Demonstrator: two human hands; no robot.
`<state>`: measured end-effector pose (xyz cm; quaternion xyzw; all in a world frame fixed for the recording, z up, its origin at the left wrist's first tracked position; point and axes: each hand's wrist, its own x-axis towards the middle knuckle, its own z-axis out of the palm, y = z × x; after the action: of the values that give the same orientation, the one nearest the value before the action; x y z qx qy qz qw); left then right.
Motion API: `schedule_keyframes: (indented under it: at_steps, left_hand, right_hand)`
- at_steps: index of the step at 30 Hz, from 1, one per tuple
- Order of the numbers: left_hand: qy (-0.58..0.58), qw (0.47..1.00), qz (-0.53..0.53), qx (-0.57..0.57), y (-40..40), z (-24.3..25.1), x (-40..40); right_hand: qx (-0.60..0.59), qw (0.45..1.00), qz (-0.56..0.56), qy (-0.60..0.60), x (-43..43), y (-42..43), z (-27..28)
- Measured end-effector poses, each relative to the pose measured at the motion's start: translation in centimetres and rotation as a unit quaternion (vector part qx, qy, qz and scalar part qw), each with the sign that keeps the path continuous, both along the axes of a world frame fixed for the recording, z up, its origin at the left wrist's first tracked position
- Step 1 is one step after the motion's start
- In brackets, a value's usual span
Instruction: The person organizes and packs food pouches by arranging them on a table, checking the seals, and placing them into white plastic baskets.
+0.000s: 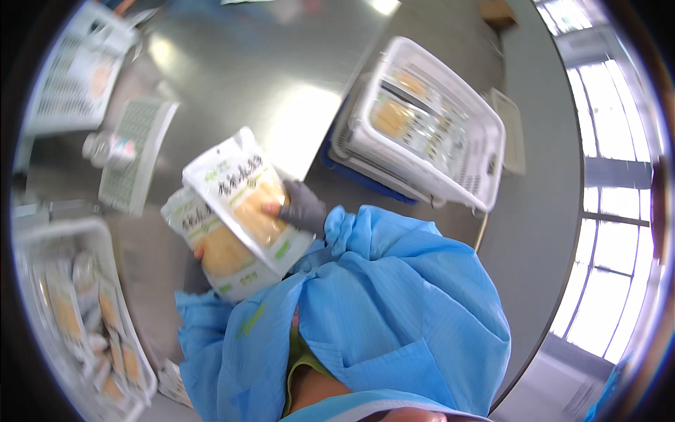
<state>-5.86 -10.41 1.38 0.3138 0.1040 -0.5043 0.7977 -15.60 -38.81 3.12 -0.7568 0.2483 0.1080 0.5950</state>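
Note:
Two flat plastic food pouches with clear windows and printed writing are held up in front of my chest, fanned and overlapping. My right hand [301, 209], in a grey fingerless glove, grips the upper pouch [248, 184] by its right side, with the thumb on its front. Beneath it, the lower pouch [224, 248] sits in my left hand [198, 269], which shows only a fingertip at the pouch's left edge and some grey glove below. The rest of that hand is hidden behind the pouch. Pale tan food shows through both windows.
A steel table [221, 79] spreads ahead. On the right stand stacked white baskets [448, 100] holding more pouches. At lower left is a white basket [113, 253] of pouches; another white basket [79, 68] stands at upper left. A plastic bottle [103, 150] lies by a perforated white panel [140, 153].

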Motion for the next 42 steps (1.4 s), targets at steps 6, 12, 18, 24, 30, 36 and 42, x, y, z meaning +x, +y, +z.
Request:
schedule_keyframes:
  at_steps: [6,12,18,24,30,36,42]
  left_hand:
    - [-0.006,0.993,-0.120,0.015,-2.1,1.7,1.2]
    - [-0.051,0.982,-0.179,0.032,-6.2,0.6,2.1]
    - [-0.094,0.988,-0.121,0.012,-19.1,4.1,-3.8]
    - [-0.053,0.982,-0.131,-0.124,-39.2,2.3,-13.8]
    - [0.090,0.972,-0.158,-0.147,-54.5,-2.0,-26.4]
    - [0.193,0.966,-0.135,-0.110,-62.5,-7.8,-35.6]
    - [0.329,0.887,-0.233,0.223,-66.6,-6.7,-40.9]
  right_hand:
    - [0.334,0.921,-0.167,-0.108,-4.8,1.4,-1.8]
    - [0.589,0.778,-0.115,-0.187,-5.6,-2.1,-0.2]
    - [0.588,0.774,-0.091,-0.217,-8.3,-14.2,3.5]
    - [0.504,0.853,-0.064,-0.119,-16.7,-36.7,2.5]
    - [0.449,0.888,-0.093,0.040,-25.9,-54.9,0.5]
    - [0.308,0.945,-0.017,0.110,-29.1,-65.8,-4.2]
    - [-0.431,0.898,0.029,0.085,-29.5,-67.7,-8.0]
